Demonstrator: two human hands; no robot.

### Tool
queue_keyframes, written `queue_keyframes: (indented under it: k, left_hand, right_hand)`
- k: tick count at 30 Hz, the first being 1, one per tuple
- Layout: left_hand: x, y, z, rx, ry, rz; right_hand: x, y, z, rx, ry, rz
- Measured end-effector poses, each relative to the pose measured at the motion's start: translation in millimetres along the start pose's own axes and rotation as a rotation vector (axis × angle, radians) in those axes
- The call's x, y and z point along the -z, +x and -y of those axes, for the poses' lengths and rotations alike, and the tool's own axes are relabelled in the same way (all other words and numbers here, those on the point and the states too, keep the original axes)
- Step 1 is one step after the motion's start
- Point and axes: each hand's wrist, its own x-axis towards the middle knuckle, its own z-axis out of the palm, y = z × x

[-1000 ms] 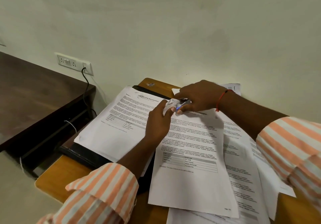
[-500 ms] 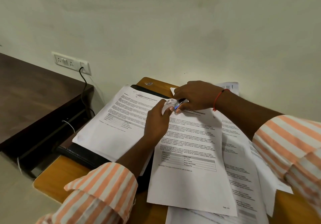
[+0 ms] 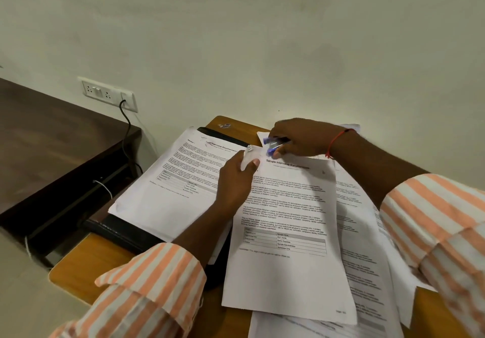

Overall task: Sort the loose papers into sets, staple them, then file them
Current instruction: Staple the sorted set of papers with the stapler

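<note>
A printed set of papers (image 3: 286,232) lies in the middle of the wooden desk (image 3: 86,261). My left hand (image 3: 233,180) pinches its folded-up top left corner. My right hand (image 3: 301,138) grips a small blue and silver stapler (image 3: 274,145) just beyond that corner; its jaws sit off the paper. Another printed set (image 3: 168,180) rests on a black folder (image 3: 126,235) to the left.
More loose printed sheets (image 3: 367,259) spread under and to the right of the middle set. A dark brown table (image 3: 52,138) stands to the left. A wall socket (image 3: 107,93) with a black cable is behind it. The wall is close behind the desk.
My right hand has drawn the stapler back a little from the paper's corner. My left hand still pinches the corner.
</note>
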Motion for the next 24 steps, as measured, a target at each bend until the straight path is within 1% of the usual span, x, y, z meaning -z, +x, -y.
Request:
queue_keyframes:
  k: [3, 10, 16, 19, 24]
  left_hand:
    - [0.5, 2.9, 1.7, 0.096, -0.067, 0.004]
    - [0.4, 5.2, 5.3, 0.113, -0.145, 0.022]
    - [0.9, 11.0, 6.1, 0.197, -0.199, 0.032]
    - [2.3, 11.5, 4.5, 0.164, -0.188, 0.054]
    - [2.9, 13.6, 12.1, 0.129, -0.163, 0.016]
  right_hand:
    - [-5.4, 0.2, -8.0, -0.058, 0.067, 0.005]
    - [-30.2, 13.1, -21.6, -0.166, 0.219, -0.063]
    - [-56.3, 52.0, -33.3, -0.322, 0.197, -0.156]
    - [-71.8, 75.6, -33.2, -0.385, 0.209, -0.209]
    - [-91.7, 123.5, -31.3, -0.503, 0.249, -0.268]
